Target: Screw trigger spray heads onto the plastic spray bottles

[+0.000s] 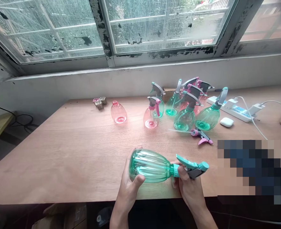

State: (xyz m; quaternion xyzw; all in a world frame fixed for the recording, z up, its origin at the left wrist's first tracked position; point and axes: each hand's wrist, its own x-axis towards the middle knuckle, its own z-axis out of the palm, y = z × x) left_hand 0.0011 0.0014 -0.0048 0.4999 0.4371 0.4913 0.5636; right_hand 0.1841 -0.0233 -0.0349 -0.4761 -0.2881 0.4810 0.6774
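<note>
Left hand: the left hand (130,186) comes up from the near edge, palm cupped round the wide base end of the green spray bottle (152,165), thumb lying along its near side and fingers wrapped behind it.
Right hand: the right hand (190,187) is closed round the bottle's neck, fingers curled up just under the trigger head (192,167).
Held bottle: it lies on its side above the near edge of the counter (71,152), base to the left and nozzle to the right. Its ribbed, see-through body looks empty.
Mid counter, right: a loose pink spray head (202,136) lies flat with its dip tube pointing left. Just beyond it is a white earbud case (226,122).
Far counter, middle: a pink bottle without a head (118,112) stands alone and looks empty. To its right is a pink bottle with a head (151,116).
Far counter, right: a cluster of green bottles (185,117) and pink ones stands close together, all with heads fitted. Whether anything is in them cannot be told.
Far right: a power strip (235,109) with plugs and white cables.
Far left: small blocks (99,102) near the wall.
Beyond: a window (154,25) with peeling frames.
</note>
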